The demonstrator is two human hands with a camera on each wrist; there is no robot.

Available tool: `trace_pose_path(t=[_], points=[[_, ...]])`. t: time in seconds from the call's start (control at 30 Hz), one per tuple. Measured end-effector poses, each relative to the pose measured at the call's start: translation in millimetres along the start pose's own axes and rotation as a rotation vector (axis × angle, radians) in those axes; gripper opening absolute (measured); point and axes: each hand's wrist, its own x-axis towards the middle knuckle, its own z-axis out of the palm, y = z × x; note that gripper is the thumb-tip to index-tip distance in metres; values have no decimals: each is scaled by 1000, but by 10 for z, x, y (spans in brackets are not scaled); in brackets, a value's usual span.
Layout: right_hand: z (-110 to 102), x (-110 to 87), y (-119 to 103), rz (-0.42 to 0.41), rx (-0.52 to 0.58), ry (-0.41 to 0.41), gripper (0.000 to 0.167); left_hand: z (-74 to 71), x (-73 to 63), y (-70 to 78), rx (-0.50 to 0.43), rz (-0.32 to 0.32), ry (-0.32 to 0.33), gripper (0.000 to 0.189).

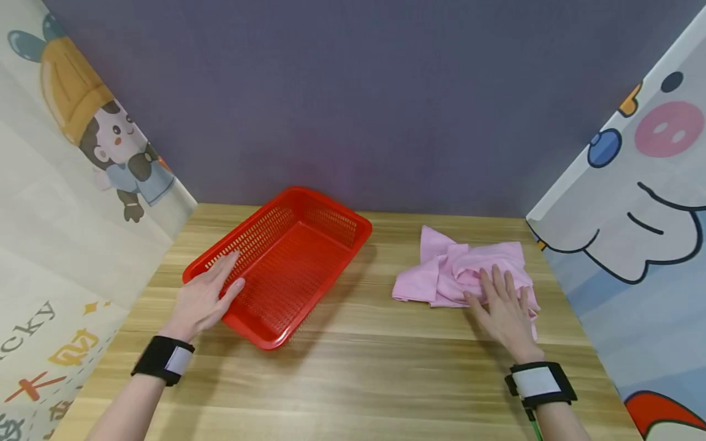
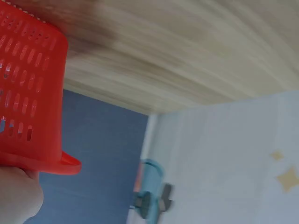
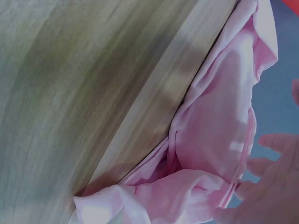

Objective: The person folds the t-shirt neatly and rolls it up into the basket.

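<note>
A red plastic basket (image 1: 298, 269) with slotted walls sits at an angle on the left half of the table. My left hand (image 1: 206, 300) lies over its near left rim, fingers extended and thumb spread toward the inside. In the left wrist view, part of that hand (image 2: 18, 196) shows beside the rim of the basket (image 2: 32, 88). To the right lies a crumpled pink cloth (image 1: 436, 278). Over its near right part my right hand (image 1: 504, 315) is spread with straight fingers. In the right wrist view, the fingers (image 3: 261, 168) are at the cloth's (image 3: 210, 116) edge; firm contact is unclear.
The wood-grain table (image 1: 353, 380) runs back to a dark grey-blue panel (image 1: 364, 104). Printed curtains with cartoon figures hang at the left (image 1: 66, 202) and right (image 1: 623, 214). Both wrists wear black straps.
</note>
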Motion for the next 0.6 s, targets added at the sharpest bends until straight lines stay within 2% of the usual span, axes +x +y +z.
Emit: trace_pose_path(t=[0.13, 0.33, 0.6], points=[[-9, 32, 36, 1, -13, 22, 77, -104, -141, -180, -9, -82, -14, 66], [3, 87, 117, 43, -32, 27, 77, -219, -360, -483, 5, -244, -35, 68], [60, 119, 164, 79, -10, -4, 71, -295, -428, -664, 26, -434, -48, 75]])
